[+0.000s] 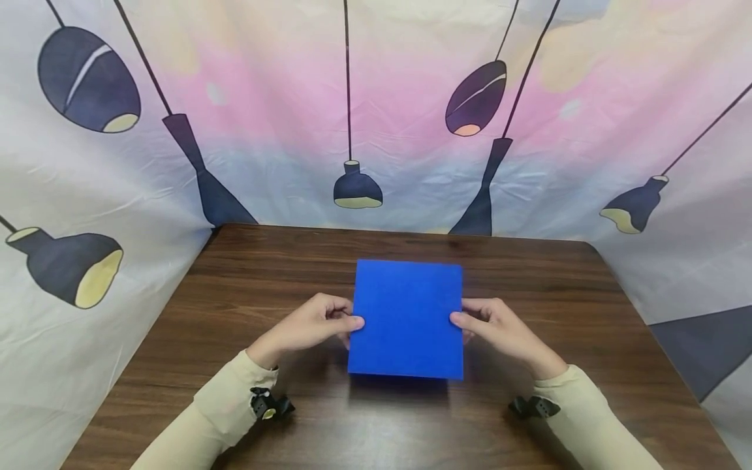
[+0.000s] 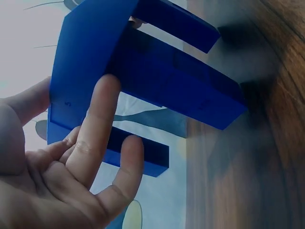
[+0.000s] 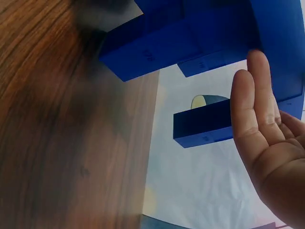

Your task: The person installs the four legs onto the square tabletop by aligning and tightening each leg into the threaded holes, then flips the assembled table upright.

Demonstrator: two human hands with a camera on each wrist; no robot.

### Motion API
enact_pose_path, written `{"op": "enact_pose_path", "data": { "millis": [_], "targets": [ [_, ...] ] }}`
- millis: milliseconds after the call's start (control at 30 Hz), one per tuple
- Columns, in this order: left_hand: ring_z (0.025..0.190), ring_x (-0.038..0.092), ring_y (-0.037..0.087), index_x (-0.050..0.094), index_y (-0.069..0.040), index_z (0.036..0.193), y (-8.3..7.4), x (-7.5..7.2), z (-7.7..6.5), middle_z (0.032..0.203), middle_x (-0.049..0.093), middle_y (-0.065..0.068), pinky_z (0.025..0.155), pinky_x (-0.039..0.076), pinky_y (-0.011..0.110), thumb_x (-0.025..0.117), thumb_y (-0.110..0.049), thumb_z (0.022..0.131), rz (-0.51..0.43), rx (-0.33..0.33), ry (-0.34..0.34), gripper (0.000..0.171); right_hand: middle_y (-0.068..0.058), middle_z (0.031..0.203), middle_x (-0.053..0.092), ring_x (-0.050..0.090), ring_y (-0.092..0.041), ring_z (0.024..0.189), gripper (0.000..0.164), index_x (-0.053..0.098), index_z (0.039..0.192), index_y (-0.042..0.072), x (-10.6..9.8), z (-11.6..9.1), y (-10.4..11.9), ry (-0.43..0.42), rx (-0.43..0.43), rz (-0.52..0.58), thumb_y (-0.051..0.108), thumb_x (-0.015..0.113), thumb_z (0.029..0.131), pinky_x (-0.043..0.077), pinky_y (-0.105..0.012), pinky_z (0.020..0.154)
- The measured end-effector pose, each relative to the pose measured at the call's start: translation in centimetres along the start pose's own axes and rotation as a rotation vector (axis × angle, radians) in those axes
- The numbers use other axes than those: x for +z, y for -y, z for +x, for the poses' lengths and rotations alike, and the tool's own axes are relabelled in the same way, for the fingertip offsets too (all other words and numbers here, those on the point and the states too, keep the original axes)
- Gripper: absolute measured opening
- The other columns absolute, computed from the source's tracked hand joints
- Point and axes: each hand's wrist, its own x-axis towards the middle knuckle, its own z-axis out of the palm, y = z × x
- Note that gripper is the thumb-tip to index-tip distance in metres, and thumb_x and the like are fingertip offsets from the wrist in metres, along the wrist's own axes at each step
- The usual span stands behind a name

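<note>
A small blue table-like piece [image 1: 408, 318] with a flat square top is held between both hands over the middle of the brown table. My left hand [image 1: 310, 324] grips its left edge, thumb on the top face and fingers at the side and beneath. On the opposite edge, my right hand [image 1: 504, 331] pinches it the same way. From below, the left wrist view shows thick block legs [image 2: 183, 78] reaching down from the top, their ends close to the tabletop. Similar legs [image 3: 152, 47] appear in the right wrist view, bearing small marks too blurred to read.
The brown wood-grain table [image 1: 282, 261] extends around the hands. Behind it and at both sides hangs a pastel cloth [image 1: 282, 130] printed with dark lamps. Small black devices [image 1: 270, 405] are strapped at both wrists, over cream sleeves [image 1: 205, 411].
</note>
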Motion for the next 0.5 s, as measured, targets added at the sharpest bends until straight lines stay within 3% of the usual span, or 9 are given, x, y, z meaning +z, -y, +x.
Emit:
{"op": "enact_pose_path", "data": {
  "millis": [100,200,367,500],
  "targets": [
    [0.077,0.075,0.042,0.065,0.000,0.088,0.2,0.0,0.3,0.080,0.073,0.012,0.081,0.056,0.034,0.062,-0.023,0.108,-0.075,-0.051,-0.024,0.030,-0.012,0.072,0.068,0.071,-0.029,0.069,0.045,0.061,0.135,-0.016,0.1,0.4,0.1,-0.037,0.079,0.017,0.021,0.061,0.108,0.062,-0.042,0.076],
    [0.070,0.075,0.033,0.070,0.003,0.098,0.4,0.2,0.7,0.081,0.073,0.009,0.089,0.059,0.039,0.061,-0.026,0.108,-0.157,-0.077,-0.065,0.032,-0.008,0.066,0.064,0.068,-0.022,0.066,0.057,0.050,0.143,-0.021,0.1,0.9,0.0,-0.064,0.139,0.082,0.023,0.060,0.108,0.061,-0.038,0.077],
    [0.064,0.072,0.020,0.071,0.009,0.110,0.4,0.5,1.2,0.087,0.074,0.007,0.080,0.063,0.038,0.059,-0.025,0.109,-0.263,-0.113,-0.103,0.036,0.004,0.063,0.055,0.057,-0.010,0.063,0.065,0.039,0.149,-0.023,0.1,1.4,-0.2,-0.067,0.190,0.198,0.025,0.057,0.109,0.056,-0.030,0.072],
    [0.063,0.071,0.017,0.068,0.013,0.117,0.5,0.7,1.4,0.089,0.075,0.006,0.080,0.062,0.036,0.058,-0.025,0.109,-0.296,-0.137,-0.113,0.040,0.005,0.060,0.043,0.041,-0.008,0.055,0.059,0.044,0.146,-0.021,0.2,1.5,-0.4,-0.067,0.195,0.252,0.026,0.055,0.111,0.038,-0.025,0.057]
  ]
}}
